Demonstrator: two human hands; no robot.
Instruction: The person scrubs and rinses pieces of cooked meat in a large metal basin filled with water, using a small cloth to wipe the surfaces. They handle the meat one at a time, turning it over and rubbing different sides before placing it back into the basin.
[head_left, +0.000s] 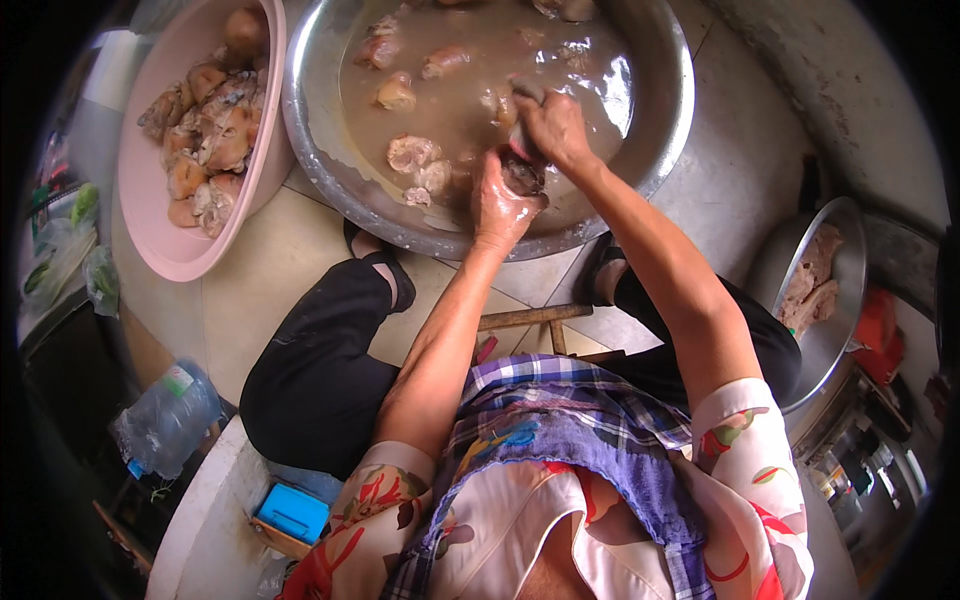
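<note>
Above the large metal basin (315, 142), my left hand (501, 206) grips a wet, dark piece of meat (523, 174), partly covered by the fingers. My right hand (556, 129) is closed around a small tool (528, 90) with a grey end and a pinkish-red part, pressed against that piece. Whether the tool is a brush or a scraper is hard to tell. Cloudy brown water (465, 112) fills the basin. Several pieces of skin-on meat lie in it, such as a pale cut chunk (412, 154) and a tan one (396, 91).
A pink plastic tub (169, 251) of meat pieces (202, 142) stands left of the basin. On the right, a metal bowl (844, 322) holds pale meat (811, 281). A wooden stool or frame (536, 316) is between the legs. A plastic jug (171, 420) lies at left.
</note>
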